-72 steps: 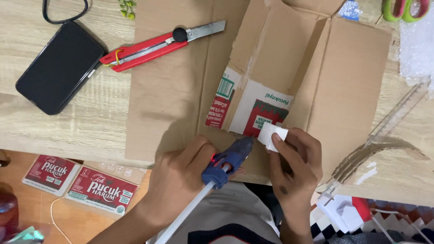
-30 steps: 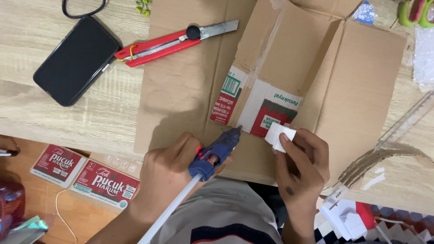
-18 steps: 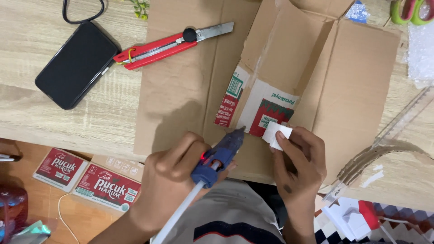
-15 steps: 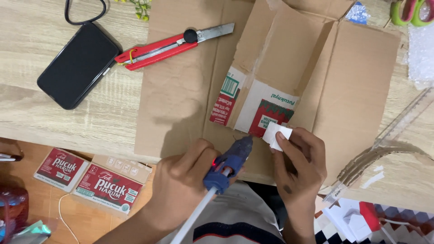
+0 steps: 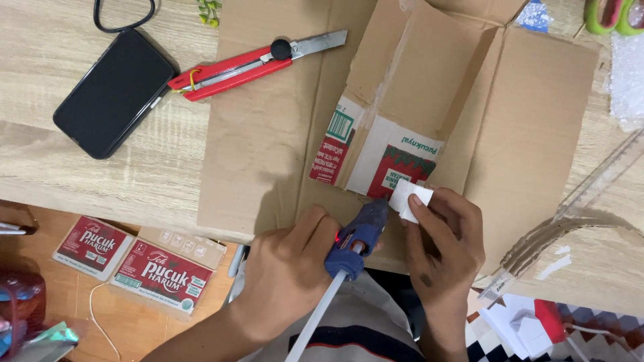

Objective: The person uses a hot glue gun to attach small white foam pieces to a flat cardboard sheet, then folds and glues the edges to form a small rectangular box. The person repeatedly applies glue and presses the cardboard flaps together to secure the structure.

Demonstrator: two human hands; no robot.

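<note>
Glue gun [image 5: 359, 234] sits in the left hand [image 5: 288, 275], gripped around its blue body, with its nozzle pointing up and to the right toward the white piece [image 5: 409, 199]. The white piece is a small folded bit of paper or foam, pinched between the thumb and fingers of the right hand [image 5: 439, 245]. The two hands are close side by side, the gun tip just beside the piece; I cannot tell if it touches. A white glue stick [image 5: 322, 315] comes out of the back of the gun, down toward the person's body. Both hands work at the near edge of the flattened cardboard box [image 5: 429, 114], which lies open on the wooden table [image 5: 67, 167] with a printed red and green flap near the white piece. The left wrist is bent slightly inward, and the right hand is curled with the fingers pointing up. Farther up on the cardboard lies a red cutter [image 5: 255, 64] with its blade out, well apart from the hands. A black phone [image 5: 114, 94] lies to the left on the table. A clear ruler [image 5: 590, 194] lies to the right, near the table edge.
</note>
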